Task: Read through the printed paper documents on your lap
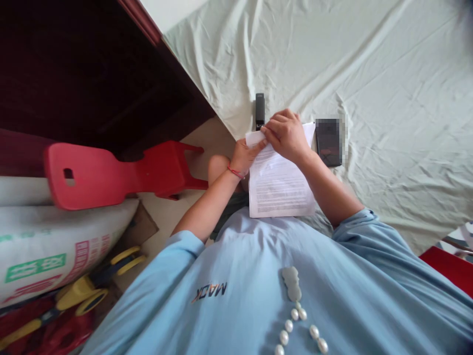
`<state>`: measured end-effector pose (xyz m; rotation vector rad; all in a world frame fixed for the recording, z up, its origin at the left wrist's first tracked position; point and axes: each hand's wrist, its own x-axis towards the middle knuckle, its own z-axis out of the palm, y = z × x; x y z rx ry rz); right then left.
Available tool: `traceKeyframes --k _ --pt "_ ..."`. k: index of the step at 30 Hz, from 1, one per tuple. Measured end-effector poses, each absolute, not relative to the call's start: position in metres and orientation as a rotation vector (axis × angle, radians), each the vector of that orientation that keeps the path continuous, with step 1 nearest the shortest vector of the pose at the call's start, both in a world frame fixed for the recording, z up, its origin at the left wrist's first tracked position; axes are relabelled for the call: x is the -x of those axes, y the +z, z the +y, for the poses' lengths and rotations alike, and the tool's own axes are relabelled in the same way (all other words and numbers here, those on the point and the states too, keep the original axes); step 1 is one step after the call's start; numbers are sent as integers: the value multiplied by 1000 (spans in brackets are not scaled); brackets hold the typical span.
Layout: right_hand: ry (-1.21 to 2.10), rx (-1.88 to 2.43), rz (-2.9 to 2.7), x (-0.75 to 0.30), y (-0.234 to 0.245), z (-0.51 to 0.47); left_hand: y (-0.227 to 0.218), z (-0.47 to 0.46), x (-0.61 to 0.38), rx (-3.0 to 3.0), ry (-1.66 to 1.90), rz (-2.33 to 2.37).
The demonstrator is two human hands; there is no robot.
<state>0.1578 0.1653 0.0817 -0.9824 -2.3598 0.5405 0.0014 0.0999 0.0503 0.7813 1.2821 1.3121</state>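
Note:
A printed sheaf of paper (281, 190) lies over my lap and reaches up to the edge of the pale bedsheet. My left hand (244, 157), with a red cord at the wrist, grips its upper left edge, thumb on top. Curled over the top of the paper, my right hand (287, 135) has its fingertips pressed near the upper left corner, close to the left thumb. Just beyond that corner is a black stapler (260, 108) on the sheet. Right of the paper rests a dark flat rectangular object (328, 143), partly blurred out.
A wrinkled pale green bedsheet (399, 98) spreads ahead and to the right. On the left are a red plastic chair (121, 175), dark wooden furniture (92, 64), a white printed sack (44, 246) and a yellow-and-black object (79, 293). Something red (451, 268) shows at lower right.

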Motion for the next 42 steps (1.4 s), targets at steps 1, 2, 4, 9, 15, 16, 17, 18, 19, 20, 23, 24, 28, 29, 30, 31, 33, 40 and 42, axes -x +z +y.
traceKeyframes --k 1,2,4,9,15,16,17,18,19,20,23,24,28,29,30,31,33,40,42 --pt "547 1010 -2369 -159 81 167 50 100 -2 -763 1313 1275" --pt "554 1031 -2379 -159 81 168 49 100 -2 -746 1311 1268" --pt "565 1055 -2393 -158 79 168 45 102 -1 -725 1325 1253" --pt "613 1051 -2400 -155 72 174 31 105 7 -748 1345 1195" --pt "602 1235 -2207 -162 54 200 25 77 18 -808 1176 1120" --pt "591 1276 -2175 -163 51 203 24 70 19 -814 1120 1128" --pt "581 1314 -2154 -164 48 206 22 63 19 -820 1087 1150" --pt "577 1346 -2143 -163 46 207 20 56 20 -825 1078 1185" --pt "581 1368 -2142 -163 44 208 17 51 20 -829 1067 1216" --pt "593 1377 -2144 -162 42 208 15 48 21 -827 1062 1238" --pt "650 1361 -2150 -158 39 205 10 43 24 -794 1051 1241" --pt "667 1354 -2158 -157 38 204 9 42 24 -773 1053 1234" --pt "720 1371 -2205 -156 33 202 5 38 22 -652 1057 1221" --pt "735 1379 -2211 -155 32 201 4 36 21 -623 1051 1218" --pt "747 1388 -2215 -154 31 201 2 34 19 -599 1046 1215" --pt "753 1399 -2219 -153 30 200 1 31 17 -578 1041 1212" --pt "745 1427 -2237 -150 27 199 -2 26 13 -541 1028 1209" --pt "730 1453 -2239 -142 10 203 2 19 4 -461 1058 1266" --pt "723 1439 -2225 -143 6 210 3 21 3 -497 1099 1275"
